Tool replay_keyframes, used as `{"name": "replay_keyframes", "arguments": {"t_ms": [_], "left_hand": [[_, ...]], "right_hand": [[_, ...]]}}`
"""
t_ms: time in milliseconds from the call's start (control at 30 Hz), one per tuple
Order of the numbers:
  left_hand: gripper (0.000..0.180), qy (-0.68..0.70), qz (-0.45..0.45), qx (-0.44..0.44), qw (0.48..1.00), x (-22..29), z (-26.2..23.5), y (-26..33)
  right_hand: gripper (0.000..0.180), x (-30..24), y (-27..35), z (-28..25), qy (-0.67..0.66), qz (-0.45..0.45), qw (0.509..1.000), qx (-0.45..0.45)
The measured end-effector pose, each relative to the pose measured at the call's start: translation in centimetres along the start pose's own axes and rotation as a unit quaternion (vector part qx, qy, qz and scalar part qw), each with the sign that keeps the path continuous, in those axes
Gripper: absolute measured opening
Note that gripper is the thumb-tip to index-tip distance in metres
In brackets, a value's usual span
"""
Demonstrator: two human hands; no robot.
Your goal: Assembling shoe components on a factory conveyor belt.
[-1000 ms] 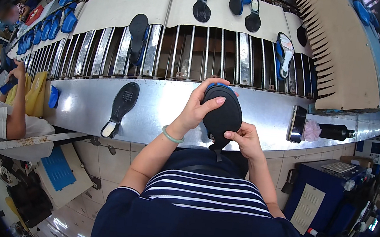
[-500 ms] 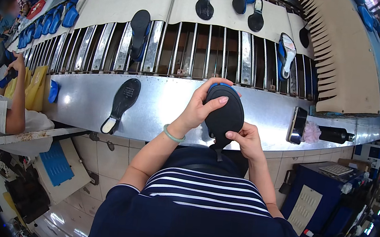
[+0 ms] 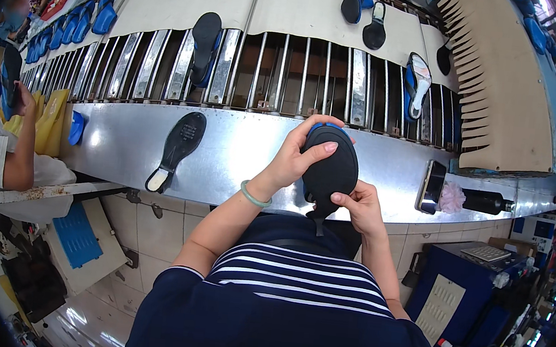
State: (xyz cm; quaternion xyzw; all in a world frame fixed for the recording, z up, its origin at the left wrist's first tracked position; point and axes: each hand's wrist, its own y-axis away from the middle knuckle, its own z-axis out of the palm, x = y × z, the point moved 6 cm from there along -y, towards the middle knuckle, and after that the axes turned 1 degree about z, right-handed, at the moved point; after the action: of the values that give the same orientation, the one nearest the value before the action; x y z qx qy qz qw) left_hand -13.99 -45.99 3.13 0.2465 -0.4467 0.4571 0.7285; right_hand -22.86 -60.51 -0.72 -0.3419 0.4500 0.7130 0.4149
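Note:
In front of my body I hold a shoe with a black sole point(image 3: 330, 172) turned up toward me; a bit of blue shows along its far edge. My left hand point(image 3: 302, 154) wraps round the far, wider end, its thumb pressed on the sole. Lower down, my right hand point(image 3: 362, 208) pinches the near right edge between thumb and fingers. A short dark strip hangs from the shoe's near end. On the metal bench, left of my hands, lies a separate black outsole point(image 3: 185, 137) with a pale heel part.
Beyond the metal bench point(image 3: 247, 142) runs a roller conveyor, where a blue shoe under a black sole point(image 3: 205, 42) and a blue shoe with a whitish bottom point(image 3: 417, 83) lie. A phone point(image 3: 433, 186) and black bottle point(image 3: 484, 201) lie right. At left, a co-worker's hand point(image 3: 26, 100) holds a shoe.
My hands and the shoe stay almost in place. A black sole on the far conveyor cloth is gone from its spot. The co-worker at left has raised and turned a shoe.

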Motion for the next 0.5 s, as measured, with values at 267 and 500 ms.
{"name": "replay_keyframes", "arguments": {"t_ms": [267,500], "left_hand": [[0.037,0.007,0.006,0.004,1.0,0.11,0.21,-0.07],[0.037,0.003,0.002,0.009,1.0,0.11,0.36,-0.14]], "right_hand": [[0.018,-0.03,-0.04,-0.13,-0.006,-0.01,1.0,-0.001],[0.02,0.31,-0.03,-0.31,-0.018,0.001,1.0,-0.01]]}}
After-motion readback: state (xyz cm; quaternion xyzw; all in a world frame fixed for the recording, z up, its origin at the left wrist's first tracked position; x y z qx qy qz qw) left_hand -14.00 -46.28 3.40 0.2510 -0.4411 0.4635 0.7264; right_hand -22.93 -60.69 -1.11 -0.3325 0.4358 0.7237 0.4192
